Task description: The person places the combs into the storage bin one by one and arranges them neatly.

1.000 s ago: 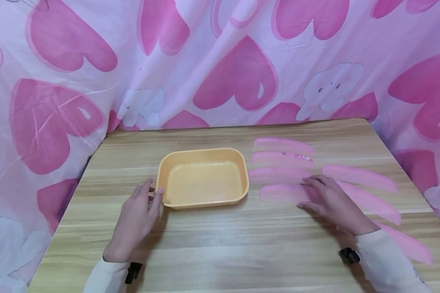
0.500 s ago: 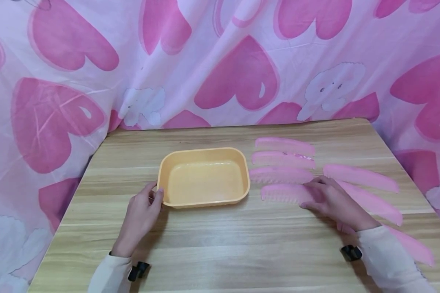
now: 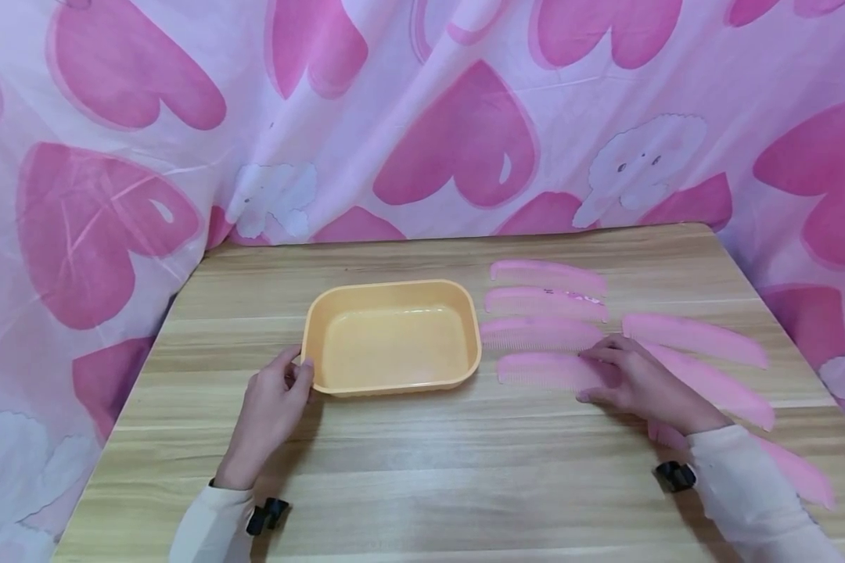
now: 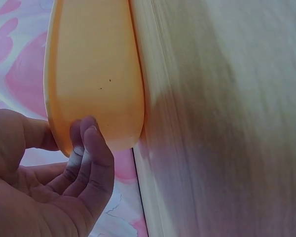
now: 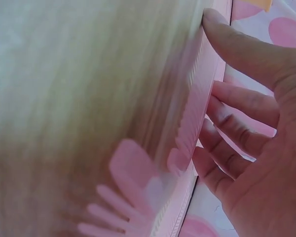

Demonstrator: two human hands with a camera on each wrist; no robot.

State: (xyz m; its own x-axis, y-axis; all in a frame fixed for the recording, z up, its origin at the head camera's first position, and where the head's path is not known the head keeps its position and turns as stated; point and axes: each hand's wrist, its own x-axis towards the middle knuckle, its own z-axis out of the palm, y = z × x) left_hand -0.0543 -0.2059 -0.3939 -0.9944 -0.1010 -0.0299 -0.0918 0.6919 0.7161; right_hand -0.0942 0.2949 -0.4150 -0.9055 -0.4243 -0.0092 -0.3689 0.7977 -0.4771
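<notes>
A yellow plastic tray (image 3: 394, 348) stands near the middle of the table in the head view. My left hand (image 3: 264, 418) grips its left front corner, thumb over the rim and fingers against the outer wall; the left wrist view shows those fingers bent at the wall (image 4: 96, 108). To the right lies a column of pink combs. My right hand (image 3: 644, 387) pinches the nearest comb (image 3: 538, 369) by its right end, which is hidden under the hand. In the right wrist view, the thumb touches one long edge of that comb (image 5: 200, 94) and the fingers touch the other.
Three more combs lie behind the held one, including a printed comb (image 3: 545, 301). Further right are several slanted combs (image 3: 697, 338), partly covered by my right forearm. A pink heart-patterned cloth (image 3: 458, 133) hangs behind the wooden table (image 3: 422, 477).
My left hand has closed on the tray's corner. My right thumb and fingers have settled on the nearest comb, which has slid very slightly left.
</notes>
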